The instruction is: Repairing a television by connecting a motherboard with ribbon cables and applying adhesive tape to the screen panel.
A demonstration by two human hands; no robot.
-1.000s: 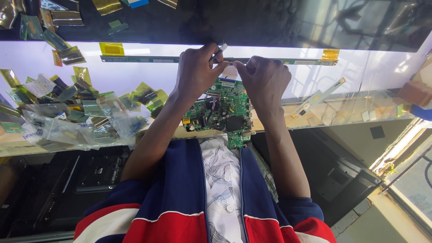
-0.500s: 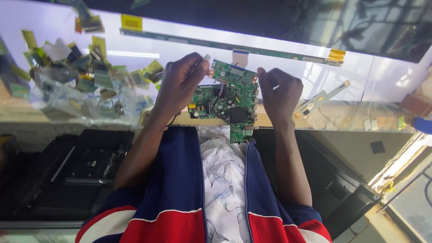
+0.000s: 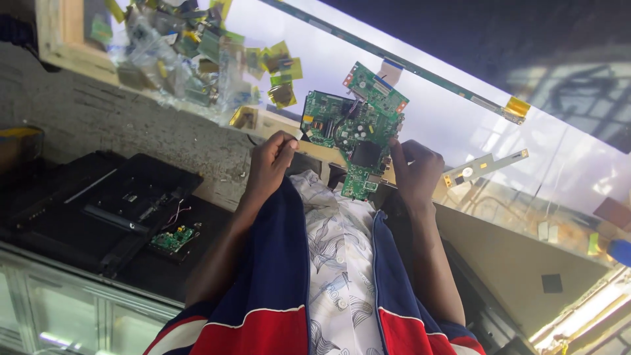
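At the near edge of the white tabletop [image 3: 460,118], a green circuit board [image 3: 355,128] lay with its lower end jutting past the rim toward the person's chest. The right hand [image 3: 415,172] rested against the board's right side, fingers curled loosely at its edge; whether it actually pinched the board could not be told from this angle. The left hand [image 3: 271,163] sat apart from the board on the wooden edge strip [image 3: 315,150], fingers bent, thumb and forefinger seemingly closed on a small pale scrap too small to identify. A flat ribbon cable [image 3: 391,68] ran from the board's top corner to the long thin strip board [image 3: 420,72] beyond it. A heap of small packets in clear and yellow wrapping [image 3: 190,46] lay well to the left.

The overhang looked like the main hazard: with only one hand steadying it, the board could probably tip off the rim. A slide or drop would likely tug the ribbon cable and strain its connector. The shorter strip [image 3: 485,165] near the right hand could also be knocked by a careless wrist.
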